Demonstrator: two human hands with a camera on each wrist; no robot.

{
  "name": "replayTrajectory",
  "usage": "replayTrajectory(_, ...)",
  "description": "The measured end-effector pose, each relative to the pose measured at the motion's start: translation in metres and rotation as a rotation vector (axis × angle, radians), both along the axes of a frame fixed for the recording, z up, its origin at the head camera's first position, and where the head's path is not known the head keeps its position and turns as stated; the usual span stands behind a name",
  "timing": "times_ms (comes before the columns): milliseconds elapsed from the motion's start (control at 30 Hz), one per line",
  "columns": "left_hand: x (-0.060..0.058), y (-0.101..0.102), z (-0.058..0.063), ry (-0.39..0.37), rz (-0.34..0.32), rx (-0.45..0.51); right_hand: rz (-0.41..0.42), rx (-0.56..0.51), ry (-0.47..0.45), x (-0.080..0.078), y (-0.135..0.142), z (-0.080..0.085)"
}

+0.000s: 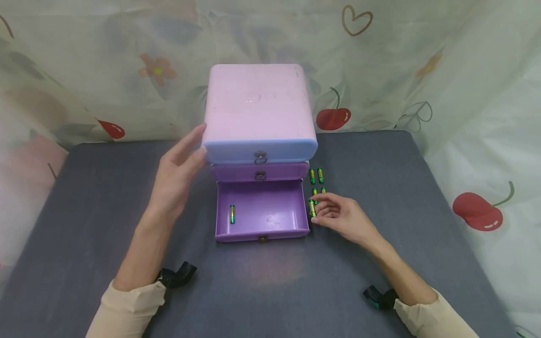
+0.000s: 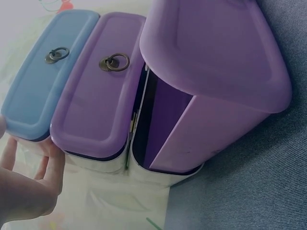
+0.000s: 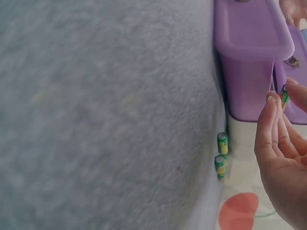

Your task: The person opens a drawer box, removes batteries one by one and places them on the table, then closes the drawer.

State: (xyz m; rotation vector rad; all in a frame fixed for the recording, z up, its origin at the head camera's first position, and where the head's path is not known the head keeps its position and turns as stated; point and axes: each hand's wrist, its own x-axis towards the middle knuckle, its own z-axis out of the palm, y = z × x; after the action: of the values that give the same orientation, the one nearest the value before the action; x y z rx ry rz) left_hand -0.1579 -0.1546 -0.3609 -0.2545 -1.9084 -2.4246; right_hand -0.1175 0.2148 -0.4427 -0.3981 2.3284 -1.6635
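Note:
My right hand (image 1: 348, 219) pinches a small green and yellow battery (image 1: 312, 208) between thumb and fingers, just off the right side of the pulled-out purple bottom drawer (image 1: 276, 206). In the right wrist view, that battery (image 3: 285, 97) shows at the fingertips. Inside the drawer, toward its left, lies another battery (image 1: 232, 214). My left hand (image 1: 175, 176) rests its fingers and thumb against the left side of the small drawer cabinet (image 1: 258, 101); the left wrist view shows the hand (image 2: 31, 184) by the blue drawer front (image 2: 48, 72).
Several more batteries (image 1: 320, 175) stand on the grey tabletop (image 1: 270, 286) along the cabinet's right side. The top blue drawer (image 1: 230, 151) and the purple middle drawer (image 1: 234, 172) are closed and have ring pulls. A patterned curtain (image 1: 169, 37) hangs behind.

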Motion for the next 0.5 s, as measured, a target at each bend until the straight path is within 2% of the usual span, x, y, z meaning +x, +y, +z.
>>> replayTrajectory(500, 0.0, 0.001, -0.001, 0.009, 0.004, -0.007, -0.014, 0.022, -0.061, 0.0, 0.016, -0.011)
